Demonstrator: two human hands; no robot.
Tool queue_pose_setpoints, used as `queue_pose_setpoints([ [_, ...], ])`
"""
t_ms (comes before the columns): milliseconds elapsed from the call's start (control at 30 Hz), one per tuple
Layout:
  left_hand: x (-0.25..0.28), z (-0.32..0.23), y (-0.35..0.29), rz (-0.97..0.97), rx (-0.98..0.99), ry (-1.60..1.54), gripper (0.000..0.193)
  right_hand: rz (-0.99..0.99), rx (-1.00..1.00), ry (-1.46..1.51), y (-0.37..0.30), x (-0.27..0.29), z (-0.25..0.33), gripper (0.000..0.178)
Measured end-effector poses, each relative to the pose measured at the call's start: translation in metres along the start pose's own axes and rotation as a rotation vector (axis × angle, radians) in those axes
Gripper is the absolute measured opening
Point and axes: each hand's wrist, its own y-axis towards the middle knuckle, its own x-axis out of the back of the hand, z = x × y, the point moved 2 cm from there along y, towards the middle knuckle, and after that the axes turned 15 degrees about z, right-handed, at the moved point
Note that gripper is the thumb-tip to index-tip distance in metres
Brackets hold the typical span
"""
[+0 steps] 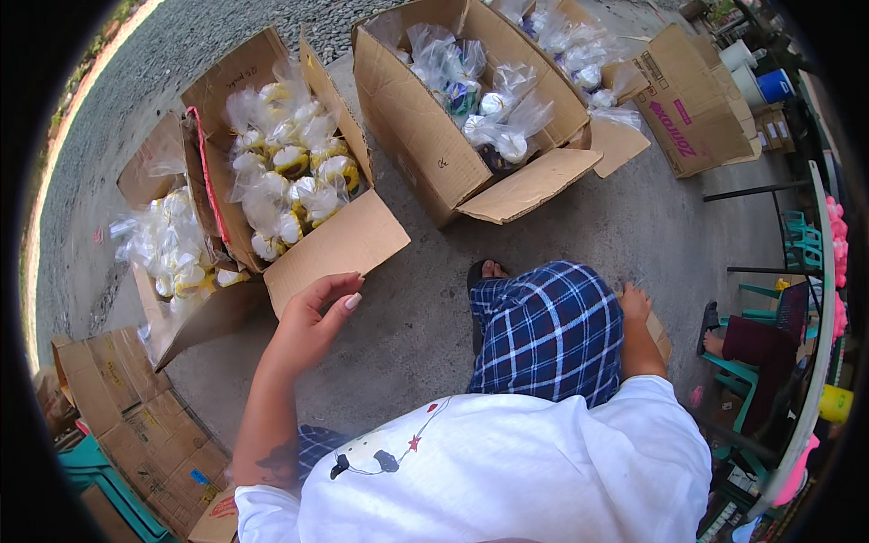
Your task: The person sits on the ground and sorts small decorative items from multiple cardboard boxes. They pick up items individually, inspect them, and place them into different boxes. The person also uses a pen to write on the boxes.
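My left hand is raised before the near flap of a cardboard box, thumb apart from the loosely bent fingers, with nothing seen in it. Whether it touches the flap, I cannot tell. Inside that box are several clear plastic bags holding white and yellow items. My right hand is beside my knee in blue plaid cloth, its visible fingers slightly apart. A tan piece of cardboard shows behind the right wrist; I cannot tell if the hand touches it.
A taller open box holds bagged white, blue and green items. Another box at left holds bagged white items. Flattened cardboard lies lower left. At right are an upright box, a seated person's leg and green chairs.
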Motion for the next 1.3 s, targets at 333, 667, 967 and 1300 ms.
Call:
queue_pose_setpoints([
  [333,-0.056,-0.092,0.220,-0.144,-0.366,1.165,0.028,-0.392,0.348,0.862,0.092,0.183,0.054,0.030],
  [667,-0.019,-0.060,0.175,-0.133,-0.057,1.326,0.022,-0.127,0.257,0.180,0.032,-0.001,-0.025,0.034],
  [967,-0.006,-0.006,0.164,-0.173,-0.220,1.407,0.025,-0.240,0.341,0.415,-0.134,-0.053,-0.054,0.038],
  [1300,0.004,0.024,0.160,-0.199,-0.222,1.433,0.029,-0.267,0.111,0.551,-0.086,-0.012,-0.028,0.047],
])
